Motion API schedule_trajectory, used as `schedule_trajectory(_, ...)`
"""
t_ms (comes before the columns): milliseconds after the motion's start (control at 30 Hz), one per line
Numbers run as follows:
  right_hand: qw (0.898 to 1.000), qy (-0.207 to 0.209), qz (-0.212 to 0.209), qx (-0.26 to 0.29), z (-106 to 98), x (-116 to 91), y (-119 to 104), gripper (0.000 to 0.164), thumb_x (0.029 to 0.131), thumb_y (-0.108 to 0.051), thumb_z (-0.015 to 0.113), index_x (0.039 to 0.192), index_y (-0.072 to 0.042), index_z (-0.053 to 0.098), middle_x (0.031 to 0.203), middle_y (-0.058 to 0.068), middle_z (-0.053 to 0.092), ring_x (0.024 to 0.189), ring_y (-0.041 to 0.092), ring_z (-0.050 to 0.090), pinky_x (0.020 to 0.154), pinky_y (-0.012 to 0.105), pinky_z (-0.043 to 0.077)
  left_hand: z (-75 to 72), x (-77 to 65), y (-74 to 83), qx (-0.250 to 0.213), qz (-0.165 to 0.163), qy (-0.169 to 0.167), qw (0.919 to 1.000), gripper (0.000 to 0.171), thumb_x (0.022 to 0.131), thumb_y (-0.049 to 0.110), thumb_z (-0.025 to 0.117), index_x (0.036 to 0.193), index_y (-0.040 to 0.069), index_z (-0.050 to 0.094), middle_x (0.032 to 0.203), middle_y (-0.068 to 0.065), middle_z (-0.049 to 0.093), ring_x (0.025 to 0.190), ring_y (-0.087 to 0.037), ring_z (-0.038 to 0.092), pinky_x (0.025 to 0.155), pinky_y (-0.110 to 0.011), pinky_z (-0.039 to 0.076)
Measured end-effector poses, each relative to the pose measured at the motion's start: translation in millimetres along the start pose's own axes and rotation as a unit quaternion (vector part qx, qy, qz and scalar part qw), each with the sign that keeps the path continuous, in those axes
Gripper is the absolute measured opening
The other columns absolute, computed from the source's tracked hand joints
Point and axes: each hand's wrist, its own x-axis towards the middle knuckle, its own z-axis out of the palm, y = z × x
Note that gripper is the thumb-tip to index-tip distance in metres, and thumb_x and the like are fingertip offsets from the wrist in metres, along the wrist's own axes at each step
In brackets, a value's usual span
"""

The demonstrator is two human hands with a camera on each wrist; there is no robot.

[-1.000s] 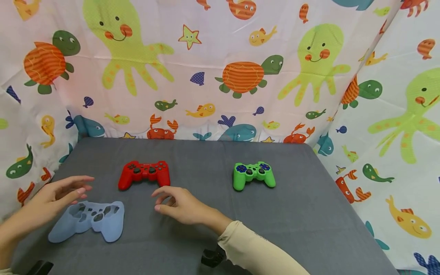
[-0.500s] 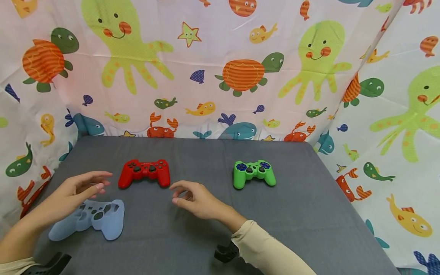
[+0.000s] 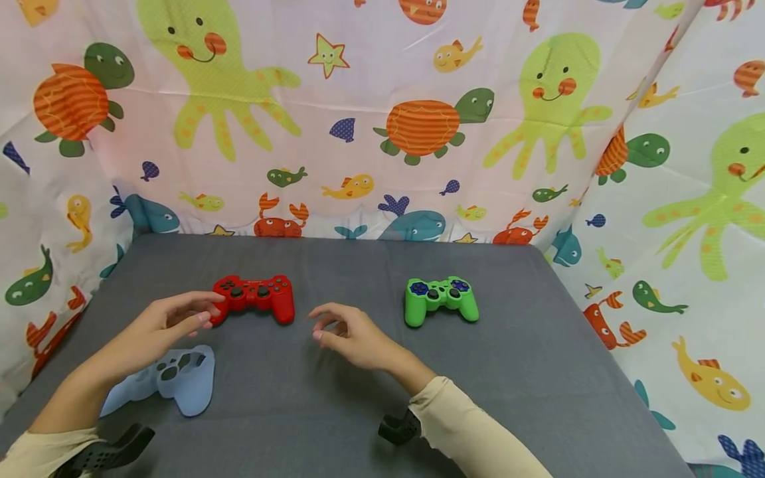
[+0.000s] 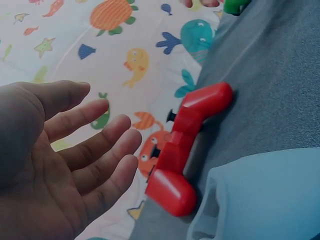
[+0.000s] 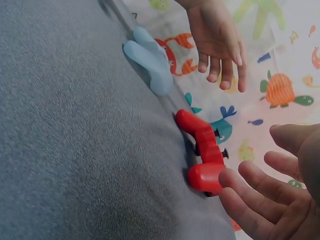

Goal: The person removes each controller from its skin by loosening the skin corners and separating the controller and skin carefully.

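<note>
A red game controller (image 3: pixel 257 299) lies toward the back left of the grey table. My left hand (image 3: pixel 170 325) hovers with loosely bent fingers, its fingertips overlapping the controller's left grip in the head view. The left wrist view shows a gap between this hand (image 4: pixel 75 160) and the red controller (image 4: pixel 180 145). Partly hidden beneath my left forearm is a pale blue silicone controller cover (image 3: pixel 190 388) with cut-out holes. My right hand (image 3: pixel 352 335), fingers relaxed and holding nothing, hangs over the table just right of the red controller.
A green game controller (image 3: pixel 441 302) with blue button areas rests toward the back right. The grey cloth-covered table (image 3: pixel 538 372) meets a sea-animal printed curtain (image 3: pixel 358 86) behind and at both sides. Each wrist wears a black camera mount (image 3: pixel 399 428).
My left hand has moved right and away from me, from above the blue cover to the red controller's left grip. My right hand has shifted right, away from the red controller.
</note>
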Motion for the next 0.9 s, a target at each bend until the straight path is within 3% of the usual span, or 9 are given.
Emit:
schedule_trajectory(167,1.000,0.013,0.002,-0.002,-0.7,12.0,5.8,0.033,0.102,-0.013,0.059,0.134,-0.007,0.058,0.115,0.017,0.068,0.090,0.042,0.070,0.071,0.021,0.052,2.0,10.5,-3.5,0.003,0.001,0.005,1.0000,0.044,0.107,0.026,0.052,0.144,0.004,0.050,0.136,-0.025,0.060,0.103,0.002,0.064,0.081,-0.028,0.058)
schedule_trajectory(267,1.000,0.018,0.015,0.001,0.7,22.3,8.7,0.036,0.102,-0.014,0.059,0.138,-0.009,0.056,0.120,0.017,0.066,0.092,0.042,0.069,0.070,0.022,0.052,0.7,15.1,-8.7,0.011,-0.006,0.013,0.9998,0.045,0.107,0.028,0.051,0.144,0.003,0.050,0.138,-0.026,0.058,0.102,0.006,0.061,0.080,-0.028,0.058)
schedule_trajectory(400,0.999,0.025,0.028,0.017,3.5,37.4,11.9,0.041,0.103,-0.015,0.059,0.143,-0.010,0.052,0.130,0.021,0.062,0.104,0.041,0.069,0.076,0.032,0.058,-2.0,20.9,-16.3,0.009,-0.011,0.019,0.9997,0.046,0.108,0.028,0.049,0.146,0.002,0.047,0.142,-0.027,0.054,0.106,0.010,0.057,0.082,-0.024,0.057)
schedule_trajectory(533,0.998,0.036,0.040,0.043,7.2,53.1,16.6,0.044,0.103,-0.015,0.059,0.145,-0.008,0.049,0.135,0.026,0.057,0.113,0.040,0.067,0.084,0.048,0.059,-5.3,27.5,-23.2,-0.001,-0.025,0.024,0.9994,0.050,0.108,0.028,0.048,0.151,0.004,0.041,0.148,-0.027,0.047,0.120,-0.018,0.060,0.086,-0.022,0.056)
schedule_trajectory(667,0.995,0.048,0.064,0.056,11.8,66.1,20.4,0.048,0.102,-0.016,0.059,0.148,-0.012,0.046,0.140,0.025,0.054,0.117,0.035,0.066,0.087,0.048,0.058,-8.1,33.3,-30.2,-0.013,-0.054,0.015,0.9983,0.060,0.108,0.033,0.048,0.159,0.009,0.029,0.157,-0.030,0.035,0.136,-0.048,0.045,0.103,-0.048,0.052)
schedule_trajectory(767,0.994,0.048,0.077,0.056,15.6,73.5,21.6,0.054,0.102,-0.016,0.060,0.153,-0.015,0.041,0.144,0.023,0.051,0.118,0.033,0.066,0.086,0.044,0.058,-10.1,36.5,-36.4,-0.024,-0.072,0.002,0.9971,0.066,0.108,0.033,0.049,0.163,0.013,0.018,0.161,-0.032,0.025,0.142,-0.054,0.034,0.108,-0.069,0.037)
schedule_trajectory(900,0.994,0.045,0.081,0.054,21.4,81.7,23.2,0.061,0.100,-0.015,0.063,0.156,-0.016,0.036,0.143,0.021,0.051,0.114,0.034,0.066,0.083,0.040,0.058,-12.5,41.4,-43.1,-0.026,-0.074,-0.016,0.9968,0.070,0.107,0.023,0.052,0.164,0.016,0.011,0.162,-0.034,0.021,0.142,-0.059,0.031,0.107,-0.074,0.033)
